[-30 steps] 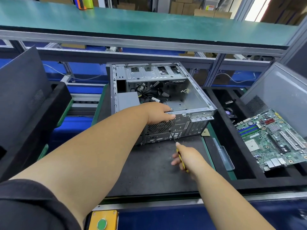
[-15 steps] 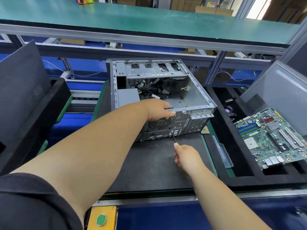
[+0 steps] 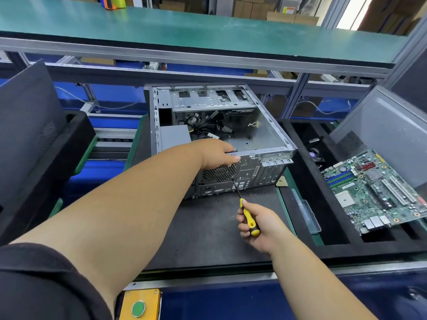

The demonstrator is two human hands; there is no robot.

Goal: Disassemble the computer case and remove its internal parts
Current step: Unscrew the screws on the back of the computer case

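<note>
Computer case (image 3: pixel 265 135) open on the tabletop (image 3: pixel 208 227), motherboard (image 3: pixel 379 190) already out at right. I'd keep the screwdriver (image 3: pixel 245 204) tip square in the rear-panel screw and brace the case. Left hand (image 3: pixel 217 154) grips the rear top edge; right hand (image 3: pixel 261 227) wraps the yellow handle.

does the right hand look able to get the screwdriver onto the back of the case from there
Probably yes: the right hand grips the screwdriver, its tip already at the case rear panel beside the fan grille, with nothing between.
</note>
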